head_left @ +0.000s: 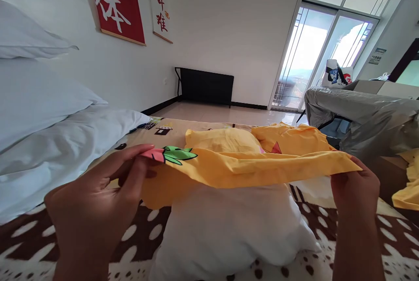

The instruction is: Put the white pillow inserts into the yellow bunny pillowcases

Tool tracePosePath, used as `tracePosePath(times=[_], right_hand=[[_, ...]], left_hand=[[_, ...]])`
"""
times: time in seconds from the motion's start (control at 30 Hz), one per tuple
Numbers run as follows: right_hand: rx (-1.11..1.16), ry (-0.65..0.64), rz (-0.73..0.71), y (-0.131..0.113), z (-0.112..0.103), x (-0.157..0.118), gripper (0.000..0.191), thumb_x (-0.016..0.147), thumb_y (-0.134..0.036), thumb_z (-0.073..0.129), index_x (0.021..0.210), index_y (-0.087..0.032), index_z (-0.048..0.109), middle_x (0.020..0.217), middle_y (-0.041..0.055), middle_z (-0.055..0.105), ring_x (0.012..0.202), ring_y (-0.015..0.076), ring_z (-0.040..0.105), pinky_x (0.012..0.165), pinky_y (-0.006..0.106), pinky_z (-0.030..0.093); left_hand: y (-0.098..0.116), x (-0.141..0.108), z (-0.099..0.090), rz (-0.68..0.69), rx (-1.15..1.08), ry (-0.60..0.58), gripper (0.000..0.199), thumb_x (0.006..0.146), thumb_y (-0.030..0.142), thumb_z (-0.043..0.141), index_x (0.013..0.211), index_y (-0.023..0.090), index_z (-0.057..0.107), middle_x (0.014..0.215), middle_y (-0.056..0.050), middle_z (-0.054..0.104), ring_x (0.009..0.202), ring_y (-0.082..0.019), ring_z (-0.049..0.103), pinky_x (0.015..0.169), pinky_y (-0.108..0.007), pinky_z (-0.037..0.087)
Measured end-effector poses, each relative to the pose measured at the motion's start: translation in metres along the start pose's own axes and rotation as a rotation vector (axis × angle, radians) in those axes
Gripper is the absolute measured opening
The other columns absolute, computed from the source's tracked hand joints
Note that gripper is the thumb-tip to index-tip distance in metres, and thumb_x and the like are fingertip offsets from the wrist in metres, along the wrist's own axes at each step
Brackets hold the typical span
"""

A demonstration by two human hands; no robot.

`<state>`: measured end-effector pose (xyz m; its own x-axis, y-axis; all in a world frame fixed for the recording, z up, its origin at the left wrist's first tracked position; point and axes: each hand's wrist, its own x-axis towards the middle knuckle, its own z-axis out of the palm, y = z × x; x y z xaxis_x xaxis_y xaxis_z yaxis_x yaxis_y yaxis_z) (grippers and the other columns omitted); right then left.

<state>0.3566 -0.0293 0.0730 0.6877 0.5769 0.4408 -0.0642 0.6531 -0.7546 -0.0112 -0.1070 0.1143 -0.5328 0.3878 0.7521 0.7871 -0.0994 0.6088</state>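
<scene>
A yellow pillowcase (248, 169) with a pink and green print is stretched sideways between my two hands. My left hand (111, 189) pinches its printed left corner between thumb and fingers. The right end is gripped by my right hand (356, 185), whose fingers are partly hidden behind the cloth. Just below and partly behind the cloth, a bare white pillow (235, 233) lies on the bed; its far edge is covered from view. Beyond the cloth sit a plump yellow pillow (222, 138) and a crumpled heap of yellow fabric (291, 138).
White pillows (42, 93) are stacked along the left of the patterned bedspread (147, 224). At the right stands plastic-wrapped furniture (360, 106), with more yellow cloth (409, 185) at the edge. A black panel (206, 85) leans by the far wall, and a glass door (314, 54) is beyond.
</scene>
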Motion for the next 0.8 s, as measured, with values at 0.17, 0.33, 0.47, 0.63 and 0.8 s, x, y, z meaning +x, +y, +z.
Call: tracePosePath(times=[0.17,0.33,0.47,0.63,0.8], right_hand=[[0.098,-0.144,0.002,0.008,0.010,0.002,0.025,0.062,-0.029,0.068,0.085,-0.019,0.065,0.089,0.0031,0.065,0.087,0.0178,0.061,0.075,0.032,0.050],[0.039,-0.339,0.043,0.055,0.016,0.004,0.048,0.062,-0.028,0.069,0.108,-0.024,0.056,0.116,0.0061,0.062,0.107,0.0210,0.058,0.083,0.033,0.046],[-0.070,-0.492,0.189,0.105,0.014,-0.002,0.055,0.063,-0.035,0.072,0.114,-0.024,0.053,0.129,0.0089,0.056,0.120,0.0236,0.050,0.095,0.040,0.043],[-0.218,-0.666,0.369,0.147,0.006,-0.007,0.061,0.065,-0.044,0.071,0.118,-0.023,0.050,0.131,0.0096,0.055,0.127,0.0224,0.044,0.102,0.041,0.039],[-0.193,-0.636,0.277,0.135,0.008,0.006,0.062,0.068,-0.046,0.069,0.121,-0.022,0.049,0.134,0.0104,0.052,0.127,0.0228,0.044,0.099,0.040,0.043]], left_hand=[[0.007,0.004,0.000,-0.142,-0.213,-0.109,0.019,0.076,0.037,0.059,0.088,0.029,0.070,0.086,0.004,0.072,0.092,-0.021,0.065,0.083,-0.030,0.049],[-0.022,0.011,0.046,-0.090,-0.571,-0.311,0.036,0.077,0.032,0.059,0.111,0.020,0.060,0.116,-0.004,0.066,0.112,-0.023,0.058,0.091,-0.031,0.047],[-0.061,0.004,0.100,-0.009,-0.441,-0.444,0.054,0.081,0.034,0.053,0.132,0.019,0.041,0.138,-0.011,0.048,0.128,-0.025,0.044,0.102,-0.037,0.039],[-0.096,-0.010,0.138,-0.061,-0.286,-0.715,0.061,0.084,0.050,0.045,0.136,0.020,0.035,0.141,-0.011,0.045,0.131,-0.026,0.040,0.109,-0.045,0.028],[-0.092,0.003,0.128,-0.049,-0.253,-0.688,0.066,0.083,0.052,0.045,0.140,0.021,0.030,0.143,-0.011,0.042,0.131,-0.027,0.040,0.108,-0.042,0.030]])
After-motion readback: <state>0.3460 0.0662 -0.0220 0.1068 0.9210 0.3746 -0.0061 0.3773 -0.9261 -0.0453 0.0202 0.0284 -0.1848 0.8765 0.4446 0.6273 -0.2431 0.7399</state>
